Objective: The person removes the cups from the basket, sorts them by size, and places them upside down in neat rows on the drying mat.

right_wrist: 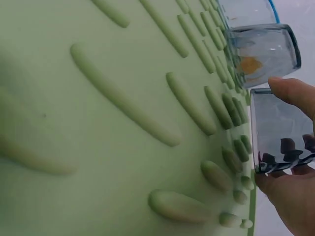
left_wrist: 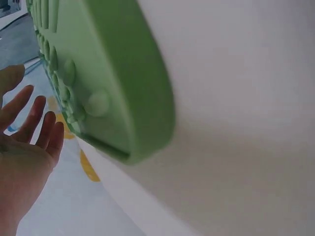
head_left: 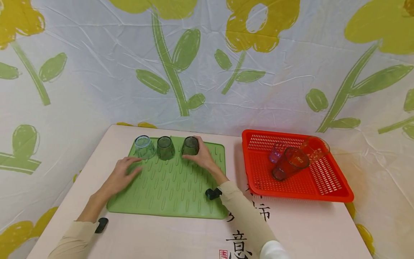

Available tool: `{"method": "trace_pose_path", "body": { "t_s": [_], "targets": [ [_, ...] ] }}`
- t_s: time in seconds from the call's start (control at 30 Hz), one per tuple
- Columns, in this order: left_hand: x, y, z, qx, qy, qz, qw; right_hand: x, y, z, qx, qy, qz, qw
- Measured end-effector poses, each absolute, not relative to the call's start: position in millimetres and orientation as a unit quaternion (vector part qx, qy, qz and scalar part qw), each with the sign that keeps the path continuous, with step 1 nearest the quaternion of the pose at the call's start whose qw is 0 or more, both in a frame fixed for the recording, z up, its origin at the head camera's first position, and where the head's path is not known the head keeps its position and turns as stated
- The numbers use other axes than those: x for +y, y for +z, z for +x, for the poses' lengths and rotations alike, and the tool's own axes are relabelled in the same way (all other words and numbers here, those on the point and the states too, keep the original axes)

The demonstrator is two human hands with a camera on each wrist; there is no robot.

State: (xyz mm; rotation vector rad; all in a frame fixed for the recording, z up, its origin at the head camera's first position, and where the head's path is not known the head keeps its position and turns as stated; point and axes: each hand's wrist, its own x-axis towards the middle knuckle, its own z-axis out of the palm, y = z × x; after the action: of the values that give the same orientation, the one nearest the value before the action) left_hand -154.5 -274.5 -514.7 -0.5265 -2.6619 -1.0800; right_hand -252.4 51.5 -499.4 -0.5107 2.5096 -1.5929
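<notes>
My right hand (head_left: 203, 156) grips a dark grey glass (head_left: 190, 146) by its sides, over the far part of a green ridged drying mat (head_left: 168, 201). In the right wrist view the thumb and fingers span this glass (right_wrist: 280, 125), and its rim is close to the mat's surface. To its left on the mat stand a second dark grey glass (head_left: 165, 149) and a clear bluish glass (head_left: 145, 148), both narrower end up. My left hand (head_left: 124, 174) hovers over the mat's left edge near the bluish glass, fingers loosely spread, holding nothing.
A red slotted plastic basket (head_left: 294, 194) stands to the right of the mat. Inside lie a tall dark glass (head_left: 289, 165), a small purple glass (head_left: 276, 153) and a tall clear glass (head_left: 317, 148). A flower-printed cloth (head_left: 207, 108) hangs behind the table.
</notes>
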Motion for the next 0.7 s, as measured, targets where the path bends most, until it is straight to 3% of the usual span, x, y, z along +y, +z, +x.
{"method": "trace_pose_path", "body": {
  "t_s": [0.43,0.7],
  "targets": [
    [-295.1,-529.0,-152.2,-0.926,-0.329,-0.144,0.12,44.0,-510.6,-255.5,0.84,-0.505,-0.183,0.075],
    [-305.2,-532.6,-153.1,-0.926,-0.336,-0.146,0.091,37.9,-512.4,-256.2,0.837,-0.509,-0.179,0.086]
  ]
}}
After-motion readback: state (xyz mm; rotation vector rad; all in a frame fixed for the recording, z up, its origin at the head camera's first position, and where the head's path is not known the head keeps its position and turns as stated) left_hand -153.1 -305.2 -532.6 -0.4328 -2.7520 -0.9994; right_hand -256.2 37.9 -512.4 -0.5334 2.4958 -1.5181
